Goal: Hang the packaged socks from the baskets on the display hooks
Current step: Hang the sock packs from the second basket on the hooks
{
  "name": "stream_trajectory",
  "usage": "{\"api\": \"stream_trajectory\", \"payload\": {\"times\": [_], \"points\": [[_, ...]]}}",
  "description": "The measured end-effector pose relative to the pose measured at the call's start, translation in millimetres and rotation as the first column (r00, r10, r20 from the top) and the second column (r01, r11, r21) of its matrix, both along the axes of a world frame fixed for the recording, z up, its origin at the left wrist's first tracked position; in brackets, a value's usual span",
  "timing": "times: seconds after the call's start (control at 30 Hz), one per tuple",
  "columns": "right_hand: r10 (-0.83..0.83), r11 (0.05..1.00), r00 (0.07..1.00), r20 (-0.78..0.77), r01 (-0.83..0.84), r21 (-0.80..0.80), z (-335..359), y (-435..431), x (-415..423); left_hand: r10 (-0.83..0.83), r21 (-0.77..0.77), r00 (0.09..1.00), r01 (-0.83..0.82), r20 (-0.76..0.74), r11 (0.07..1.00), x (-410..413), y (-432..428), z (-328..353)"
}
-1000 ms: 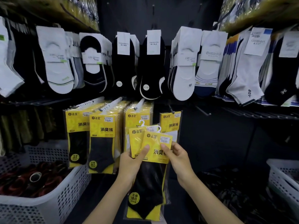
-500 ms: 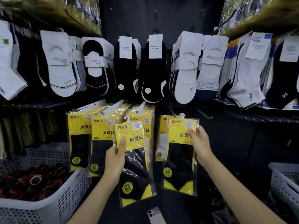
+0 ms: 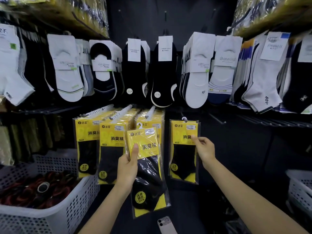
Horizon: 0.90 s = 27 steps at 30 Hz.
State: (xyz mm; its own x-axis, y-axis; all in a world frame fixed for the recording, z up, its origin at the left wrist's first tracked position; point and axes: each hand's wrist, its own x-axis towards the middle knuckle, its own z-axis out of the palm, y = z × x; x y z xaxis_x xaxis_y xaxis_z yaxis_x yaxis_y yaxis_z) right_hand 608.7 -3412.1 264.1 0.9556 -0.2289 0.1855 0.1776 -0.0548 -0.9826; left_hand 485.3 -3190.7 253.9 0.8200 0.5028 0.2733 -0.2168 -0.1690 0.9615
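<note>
pack of socks gripped upright by left hand, hanger loop on top, just left of hung pack that right hand pinches.

I see my left hand and right hand bare, both forearms uncovered down to the near edge.

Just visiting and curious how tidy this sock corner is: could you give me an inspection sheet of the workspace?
Surface: dark display wall; three display hooks crowded with yellow sock packs.
Job's things: held pack off the hooks; right pack with its hanger at a fourth hook.
Clutter: phone lying below.
Hands: left hand grips the held pack; right hand pinches the right pack's edge.
Cables: nothing seen.
Surroundings: white and black socks above; white baskets either side.
</note>
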Motion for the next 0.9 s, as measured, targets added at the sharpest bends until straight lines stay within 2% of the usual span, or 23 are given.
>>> {"api": "stream_trajectory", "payload": {"times": [0.13,0.2,0.3,0.4,0.5,0.67,0.8,0.9], "points": [[-0.114,0.993,0.991,-0.071,0.114,-0.007,-21.7,-10.5,-3.7,-0.044,-0.016,0.999,0.044,-0.005,0.999,1.4,-5.9,-6.0],[-0.121,0.993,0.991,-0.056,0.121,-0.004,-27.3,-11.9,-12.8,-0.07,-0.031,0.997,0.07,-0.011,0.997,3.0,-10.5,-9.0],[0.085,0.996,0.996,0.004,-0.085,-0.023,-22.9,-1.9,-37.0,-0.121,-0.021,0.993,0.121,0.012,0.992,8.9,-20.4,-13.9],[0.297,0.953,0.954,0.032,-0.295,-0.067,-14.5,13.3,-61.9,-0.192,-0.012,0.98,0.193,0.044,0.981,15.2,-36.0,-15.4],[0.392,0.92,0.914,0.101,-0.389,-0.051,-12.0,22.3,-76.8,-0.252,0.026,0.967,0.251,0.036,0.968,18.3,-54.9,-13.0],[0.306,0.936,0.933,0.192,-0.331,0.119,-13.2,13.8,-80.9,-0.335,0.037,0.94,0.333,0.06,0.942,20.9,-72.8,-10.1],[0.122,0.976,0.976,0.179,-0.151,0.157,-12.3,-1.7,-73.7,-0.437,0.026,0.899,0.437,-0.02,0.899,25.2,-79.3,-13.9],[0.068,0.985,0.984,0.166,-0.092,0.145,-6.8,-6.0,-65.3,-0.482,0.036,0.874,0.484,-0.055,0.874,25.2,-85.3,-11.4]]}}
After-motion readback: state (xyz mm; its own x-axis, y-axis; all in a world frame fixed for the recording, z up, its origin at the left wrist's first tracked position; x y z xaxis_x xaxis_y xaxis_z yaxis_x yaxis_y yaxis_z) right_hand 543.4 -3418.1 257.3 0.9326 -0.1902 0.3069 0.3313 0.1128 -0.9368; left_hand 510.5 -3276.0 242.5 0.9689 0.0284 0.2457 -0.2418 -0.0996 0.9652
